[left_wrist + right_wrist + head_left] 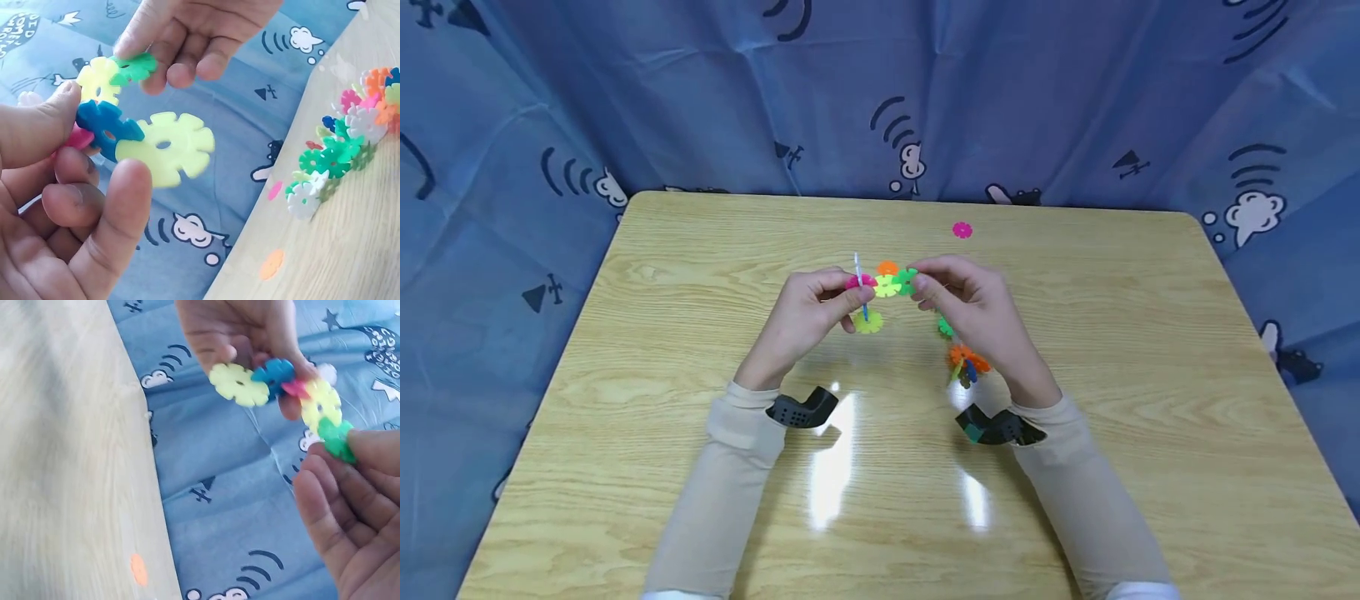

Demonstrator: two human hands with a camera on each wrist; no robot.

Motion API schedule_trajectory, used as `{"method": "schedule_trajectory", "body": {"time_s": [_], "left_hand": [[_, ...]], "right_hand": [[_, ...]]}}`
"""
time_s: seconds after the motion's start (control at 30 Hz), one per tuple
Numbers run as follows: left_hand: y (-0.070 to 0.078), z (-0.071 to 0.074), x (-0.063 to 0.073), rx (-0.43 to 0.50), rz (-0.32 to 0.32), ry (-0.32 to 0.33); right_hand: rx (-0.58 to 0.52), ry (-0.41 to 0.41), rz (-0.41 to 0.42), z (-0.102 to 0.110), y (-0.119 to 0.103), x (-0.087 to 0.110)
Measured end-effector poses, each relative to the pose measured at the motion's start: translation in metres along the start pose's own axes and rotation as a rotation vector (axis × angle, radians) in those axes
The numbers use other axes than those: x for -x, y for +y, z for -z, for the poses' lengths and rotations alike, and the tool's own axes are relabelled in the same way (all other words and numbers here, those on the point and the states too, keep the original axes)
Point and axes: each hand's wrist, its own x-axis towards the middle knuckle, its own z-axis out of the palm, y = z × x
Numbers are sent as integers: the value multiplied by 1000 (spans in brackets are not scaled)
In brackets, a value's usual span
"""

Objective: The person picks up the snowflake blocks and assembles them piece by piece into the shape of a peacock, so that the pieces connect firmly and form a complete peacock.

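Observation:
Both hands hold a small chain of notched plastic snowflake discs up over the table. My left hand pinches it at the pink disc, thumb on top. Beside that hand, a blue disc stands on edge, with a pale yellow disc joined to it. A white disc shows on the far side of the pink one. A second yellow disc links pink to green. The green disc is pinched between thumb and fingers of my right hand.
On the table a larger cluster of joined discs lies below my right hand, partly hidden by it in the head view. A loose orange disc and a loose pink disc lie farther back. A blue patterned curtain hangs behind the table.

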Motion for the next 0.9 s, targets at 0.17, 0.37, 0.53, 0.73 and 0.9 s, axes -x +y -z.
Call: {"method": "schedule_trajectory", "body": {"time_s": [0.17,0.37,0.53,0.73,0.9], "left_hand": [[0,-1,-1,-20,26,-3],[-1,-2,-3,-68,37,9],[0,3,0,-41,50,-5],[4,2,1,29,27,39],[6,4,3,96,22,116]], "right_hand": [[62,23,-2,-7,1,1],[105,47,10,-11,1,2],[100,8,31,-11,-2,0],[37,49,-68,-1,1,-6],[356,-37,-216,2,16,-28]]}}
